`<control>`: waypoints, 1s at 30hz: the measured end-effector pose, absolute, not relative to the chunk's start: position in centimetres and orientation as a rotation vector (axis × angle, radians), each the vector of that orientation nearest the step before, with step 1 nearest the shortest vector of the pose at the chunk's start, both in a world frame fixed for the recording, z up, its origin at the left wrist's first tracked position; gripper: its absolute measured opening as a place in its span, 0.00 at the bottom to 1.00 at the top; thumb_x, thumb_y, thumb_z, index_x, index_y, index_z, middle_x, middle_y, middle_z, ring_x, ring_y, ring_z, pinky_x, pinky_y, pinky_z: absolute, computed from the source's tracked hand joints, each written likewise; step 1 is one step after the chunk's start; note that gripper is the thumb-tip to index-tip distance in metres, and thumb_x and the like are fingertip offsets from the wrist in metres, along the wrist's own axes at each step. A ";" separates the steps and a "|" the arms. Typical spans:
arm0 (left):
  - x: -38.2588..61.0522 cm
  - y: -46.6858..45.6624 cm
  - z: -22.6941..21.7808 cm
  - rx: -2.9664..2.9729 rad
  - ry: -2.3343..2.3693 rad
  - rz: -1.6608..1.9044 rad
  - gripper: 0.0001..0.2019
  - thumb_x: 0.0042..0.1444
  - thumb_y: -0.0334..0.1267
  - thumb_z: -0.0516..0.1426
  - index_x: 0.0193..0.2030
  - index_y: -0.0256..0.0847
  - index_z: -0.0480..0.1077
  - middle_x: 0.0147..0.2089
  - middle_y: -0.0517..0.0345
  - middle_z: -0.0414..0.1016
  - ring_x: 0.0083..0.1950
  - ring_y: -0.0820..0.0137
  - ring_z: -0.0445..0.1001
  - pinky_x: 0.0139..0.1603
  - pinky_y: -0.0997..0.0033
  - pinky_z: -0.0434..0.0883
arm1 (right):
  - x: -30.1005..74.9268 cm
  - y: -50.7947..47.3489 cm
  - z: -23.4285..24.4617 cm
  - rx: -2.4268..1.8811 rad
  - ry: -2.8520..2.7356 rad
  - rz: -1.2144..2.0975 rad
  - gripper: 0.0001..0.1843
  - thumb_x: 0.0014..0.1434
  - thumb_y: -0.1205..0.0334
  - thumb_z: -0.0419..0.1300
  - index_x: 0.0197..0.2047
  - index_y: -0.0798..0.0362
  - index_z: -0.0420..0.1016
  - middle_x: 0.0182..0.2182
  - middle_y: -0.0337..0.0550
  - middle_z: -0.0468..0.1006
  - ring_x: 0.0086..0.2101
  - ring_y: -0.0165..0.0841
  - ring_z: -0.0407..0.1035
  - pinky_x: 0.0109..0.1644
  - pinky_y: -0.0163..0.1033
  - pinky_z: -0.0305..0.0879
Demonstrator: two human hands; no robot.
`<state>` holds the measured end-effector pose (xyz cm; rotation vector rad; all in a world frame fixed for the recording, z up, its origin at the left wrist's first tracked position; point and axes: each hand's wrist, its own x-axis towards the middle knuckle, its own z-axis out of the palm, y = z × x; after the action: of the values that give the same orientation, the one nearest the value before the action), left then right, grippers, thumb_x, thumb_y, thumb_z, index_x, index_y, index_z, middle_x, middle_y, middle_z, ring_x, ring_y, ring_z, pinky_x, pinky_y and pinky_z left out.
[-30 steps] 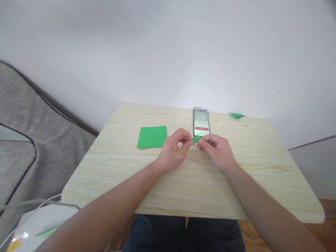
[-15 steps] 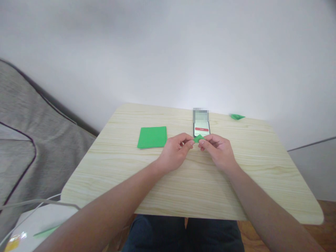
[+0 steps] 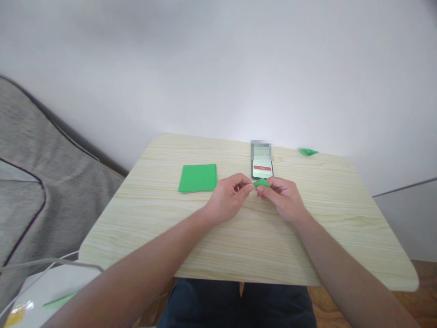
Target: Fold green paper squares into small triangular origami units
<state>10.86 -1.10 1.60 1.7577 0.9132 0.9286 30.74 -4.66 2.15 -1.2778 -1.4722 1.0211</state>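
Observation:
A small piece of folded green paper (image 3: pixel 262 182) is pinched between my two hands, just in front of the phone. My left hand (image 3: pixel 229 195) grips its left corner between thumb and fingertips. On the other side, my right hand (image 3: pixel 282 195) holds the paper with the thumb in front and the fingers behind. Part of the paper is hidden by my fingers. Left of my hands lies a stack of green paper sheets (image 3: pixel 198 178).
A phone (image 3: pixel 262 168) with a lit screen lies near the wall. Further right is a folded green paper piece (image 3: pixel 308 152). The wooden table (image 3: pixel 143 218) backs onto a white wall. Cables (image 3: pixel 51 261) cross a white surface at lower left, beside grey fabric (image 3: pixel 71 191).
The folded paper has tilted and shifted slightly right and down, and more of its face shows. My right thumb has moved a little lower on it. The left hand has barely moved.

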 end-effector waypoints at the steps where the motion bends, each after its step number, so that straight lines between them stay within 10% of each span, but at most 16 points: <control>1: 10.9 -1.1 1.5 1.759 0.893 0.930 0.11 0.66 0.44 0.57 0.38 0.39 0.73 0.33 0.60 0.73 0.35 0.71 0.69 0.38 0.71 0.65 | 30.8 -4.7 2.2 -1.269 -1.464 1.036 0.11 0.61 0.55 0.68 0.29 0.52 0.80 0.26 0.39 0.79 0.30 0.33 0.69 0.36 0.39 0.62; 30: 10.9 -0.6 1.3 1.618 0.811 0.920 0.12 0.63 0.44 0.60 0.34 0.38 0.70 0.29 0.62 0.67 0.32 0.73 0.63 0.34 0.72 0.62 | 30.9 -4.5 1.8 -1.307 -1.531 1.022 0.19 0.66 0.45 0.63 0.31 0.51 0.77 0.26 0.40 0.77 0.29 0.33 0.68 0.36 0.39 0.62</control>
<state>10.85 -0.58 1.33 1.6177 0.8113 0.9199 30.86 -4.51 1.81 -1.3074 -1.5312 1.0219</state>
